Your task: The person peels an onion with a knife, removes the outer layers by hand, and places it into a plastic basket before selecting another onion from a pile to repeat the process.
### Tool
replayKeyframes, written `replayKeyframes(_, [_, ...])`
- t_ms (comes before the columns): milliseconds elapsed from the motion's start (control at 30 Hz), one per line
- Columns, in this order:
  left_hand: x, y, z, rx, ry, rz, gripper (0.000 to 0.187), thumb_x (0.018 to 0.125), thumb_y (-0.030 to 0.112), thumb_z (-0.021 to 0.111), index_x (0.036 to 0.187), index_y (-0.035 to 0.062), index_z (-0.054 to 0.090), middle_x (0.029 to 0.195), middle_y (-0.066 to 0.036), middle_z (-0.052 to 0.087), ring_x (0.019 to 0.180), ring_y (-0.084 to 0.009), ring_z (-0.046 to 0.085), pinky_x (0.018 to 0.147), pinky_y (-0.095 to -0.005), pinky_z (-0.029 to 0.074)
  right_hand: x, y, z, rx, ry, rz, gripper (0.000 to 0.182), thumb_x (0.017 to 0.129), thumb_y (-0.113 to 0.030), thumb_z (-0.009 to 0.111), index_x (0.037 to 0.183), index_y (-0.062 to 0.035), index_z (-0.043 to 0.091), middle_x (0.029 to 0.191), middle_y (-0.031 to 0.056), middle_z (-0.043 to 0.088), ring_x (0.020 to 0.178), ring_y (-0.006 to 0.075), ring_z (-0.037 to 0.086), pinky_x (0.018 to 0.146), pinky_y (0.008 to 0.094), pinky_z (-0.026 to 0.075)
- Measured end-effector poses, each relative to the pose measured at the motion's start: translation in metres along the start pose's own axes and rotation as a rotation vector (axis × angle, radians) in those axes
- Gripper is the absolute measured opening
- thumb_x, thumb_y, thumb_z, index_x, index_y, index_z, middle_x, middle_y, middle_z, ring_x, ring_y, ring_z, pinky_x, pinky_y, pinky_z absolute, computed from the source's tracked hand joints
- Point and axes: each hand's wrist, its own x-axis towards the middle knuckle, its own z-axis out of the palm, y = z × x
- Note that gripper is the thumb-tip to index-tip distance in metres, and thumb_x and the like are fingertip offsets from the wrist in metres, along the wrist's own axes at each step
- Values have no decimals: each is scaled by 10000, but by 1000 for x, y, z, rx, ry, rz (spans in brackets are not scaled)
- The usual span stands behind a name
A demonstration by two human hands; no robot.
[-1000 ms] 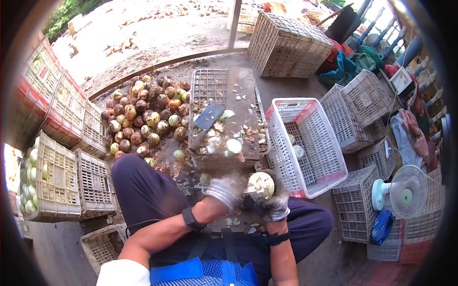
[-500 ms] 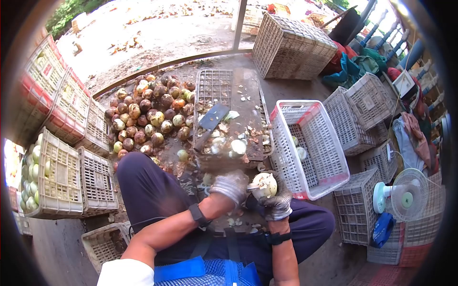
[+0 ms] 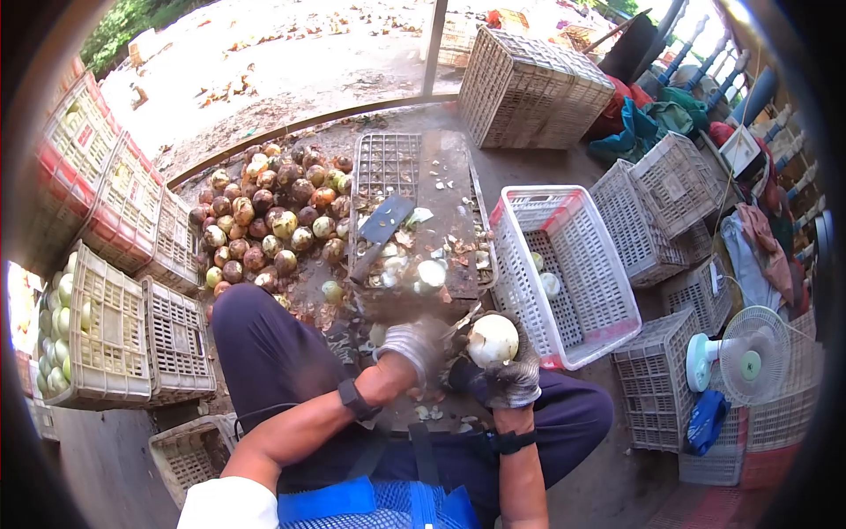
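A pale, peeled round onion [image 3: 493,341] rests in my right hand [image 3: 514,381], whose gloved fingers are wrapped round it from below. Just left of it, my left hand [image 3: 416,350], also gloved, is curled and smeared by motion. Whatever its fingers hold I cannot make out; dark loose peel shows between the hands. Beyond them a wooden board [image 3: 448,198] lies over an upturned crate, with a cleaver [image 3: 386,219], onion scraps [image 3: 394,267] and a white cut piece [image 3: 432,272] on top.
Unpeeled onions [image 3: 282,220] are heaped on the floor ahead left. A white crate [image 3: 608,339] with a few pale onions stands at the right. Full crates [image 3: 110,326] are stacked left. A fan [image 3: 751,357] and more crates [image 3: 656,379] flank my right knee.
The onion has turned in my right hand and shows more smooth white surface. My left hand has shifted slightly, apart from the onion. The view has swung a little.
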Motion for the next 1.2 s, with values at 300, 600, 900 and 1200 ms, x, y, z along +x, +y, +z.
replayKeyframes(300, [-13,4,8,-918,220,71,251,681,121,675,909,17,671,783,-152,645,660,-268,624,624,-340,508,5,11,-1,-53,80,51,789,528,-74,832,1226,37,481,1062,147,611,947,257,622,845,369,537])
replayKeyframes(600, [-23,-2,-5,-1058,363,107,226,743,145,692,896,-19,666,749,-96,657,618,-114,603,529,-288,490,12,4,6,-25,43,150,814,553,-104,847,1258,24,461,1098,158,602,986,277,615,881,384,527])
replayKeyframes(900, [-29,10,-32,-464,152,-158,261,760,207,705,941,27,654,817,-119,637,696,-235,638,612,-331,509,10,14,-17,-40,46,181,918,499,-43,829,1311,25,406,1162,164,574,1051,288,586,914,390,504])
replayKeyframes(1200, [-31,15,-2,63,180,59,521,556,226,778,998,36,576,934,-178,601,841,-330,625,666,-429,510,4,3,-8,-41,19,106,935,429,-21,809,1282,44,431,1142,165,586,1039,291,592,915,392,503])
